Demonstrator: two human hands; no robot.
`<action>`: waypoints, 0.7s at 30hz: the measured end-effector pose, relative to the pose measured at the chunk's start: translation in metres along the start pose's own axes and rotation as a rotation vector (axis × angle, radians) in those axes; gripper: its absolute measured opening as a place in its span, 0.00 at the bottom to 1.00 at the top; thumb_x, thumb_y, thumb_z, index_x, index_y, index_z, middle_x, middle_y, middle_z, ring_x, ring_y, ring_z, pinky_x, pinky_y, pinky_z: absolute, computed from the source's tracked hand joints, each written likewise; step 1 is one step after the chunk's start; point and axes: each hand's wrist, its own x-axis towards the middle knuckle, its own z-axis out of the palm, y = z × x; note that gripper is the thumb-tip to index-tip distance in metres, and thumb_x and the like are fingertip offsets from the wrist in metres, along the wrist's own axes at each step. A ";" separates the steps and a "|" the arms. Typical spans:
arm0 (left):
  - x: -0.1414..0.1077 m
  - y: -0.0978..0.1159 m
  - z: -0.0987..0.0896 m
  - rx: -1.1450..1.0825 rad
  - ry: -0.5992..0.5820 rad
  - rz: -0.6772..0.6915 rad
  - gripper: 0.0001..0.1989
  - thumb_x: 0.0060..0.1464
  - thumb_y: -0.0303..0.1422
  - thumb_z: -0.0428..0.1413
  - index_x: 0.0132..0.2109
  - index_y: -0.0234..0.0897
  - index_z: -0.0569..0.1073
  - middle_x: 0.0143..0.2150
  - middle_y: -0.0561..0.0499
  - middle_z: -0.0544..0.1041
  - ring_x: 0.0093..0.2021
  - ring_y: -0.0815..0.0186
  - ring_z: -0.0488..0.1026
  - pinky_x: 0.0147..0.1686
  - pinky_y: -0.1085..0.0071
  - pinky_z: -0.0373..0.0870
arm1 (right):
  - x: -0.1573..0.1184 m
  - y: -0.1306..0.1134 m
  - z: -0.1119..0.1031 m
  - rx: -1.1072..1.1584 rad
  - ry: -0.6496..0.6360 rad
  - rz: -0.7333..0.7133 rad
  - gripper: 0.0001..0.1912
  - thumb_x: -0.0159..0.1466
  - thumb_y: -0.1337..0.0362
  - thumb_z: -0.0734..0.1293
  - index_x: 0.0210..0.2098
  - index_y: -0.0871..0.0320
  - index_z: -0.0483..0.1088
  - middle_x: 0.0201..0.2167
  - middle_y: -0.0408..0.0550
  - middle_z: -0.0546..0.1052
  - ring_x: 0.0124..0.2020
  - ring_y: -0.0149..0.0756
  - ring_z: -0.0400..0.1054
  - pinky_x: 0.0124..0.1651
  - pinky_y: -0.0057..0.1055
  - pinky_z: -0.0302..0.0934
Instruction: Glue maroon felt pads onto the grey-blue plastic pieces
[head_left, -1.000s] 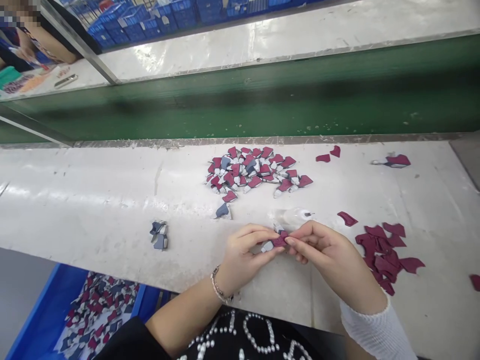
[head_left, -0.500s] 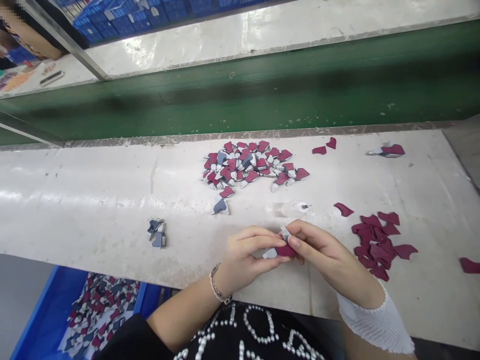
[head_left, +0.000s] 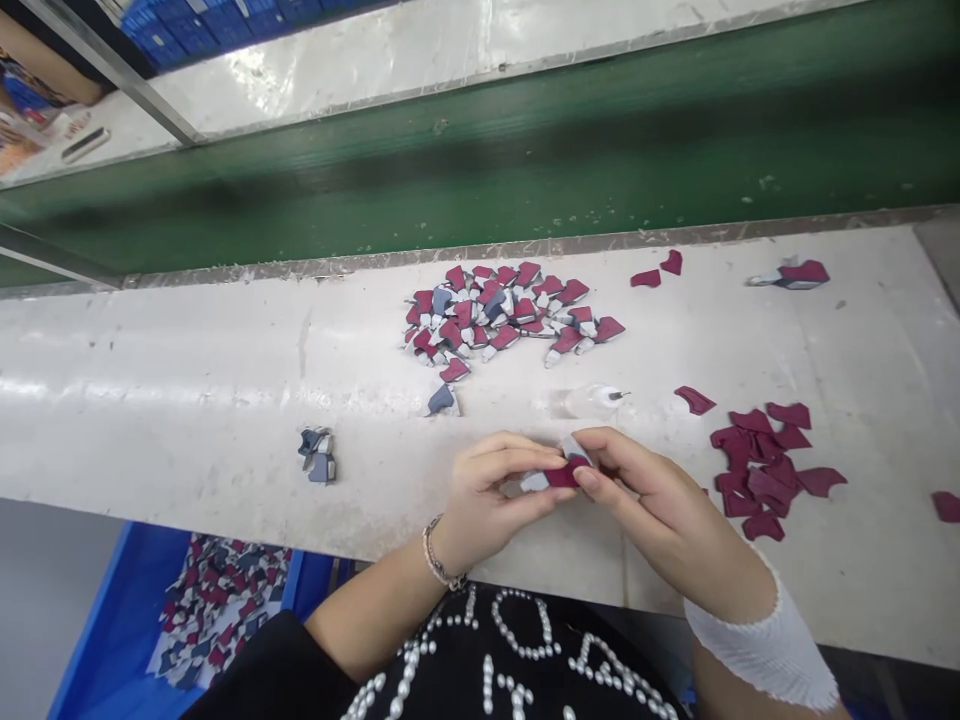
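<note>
My left hand (head_left: 484,497) and right hand (head_left: 645,490) meet just above the near edge of the white bench top (head_left: 187,400), both closed in a pinch. Thumbs and fingers grip a maroon-and-grey piece (head_left: 559,475) between them, so it sits off the bench, held from both sides. The fingers partly hide it, and I can't tell how firmly its maroon and pale parts are joined.

Far of my hands, in the middle of the bench, lies a heap of maroon pieces with pale ends (head_left: 495,315), and a small bunch of grey pieces (head_left: 316,455) sits to the left. To the right lies a scatter of loose maroon cut-outs (head_left: 761,470), with no pale part showing on them. A clear plastic bottle with a thin metal tip (head_left: 596,400) lies on its side just far of my hands.

Near left, below the bench, a blue crate (head_left: 112,630) holds a mass of maroon, grey and white pieces. Judging by this, plenty of pieces have been paired, in the crate and the heap, while the loose cut-outs on the right remain unpaired.
</note>
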 end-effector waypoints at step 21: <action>-0.007 0.019 -0.004 -0.071 -0.264 -0.347 0.12 0.55 0.38 0.66 0.32 0.34 0.75 0.29 0.48 0.82 0.27 0.69 0.77 0.28 0.74 0.74 | -0.016 -0.010 -0.020 -0.506 -0.058 -0.523 0.12 0.74 0.68 0.59 0.53 0.57 0.71 0.35 0.47 0.78 0.34 0.38 0.72 0.35 0.35 0.66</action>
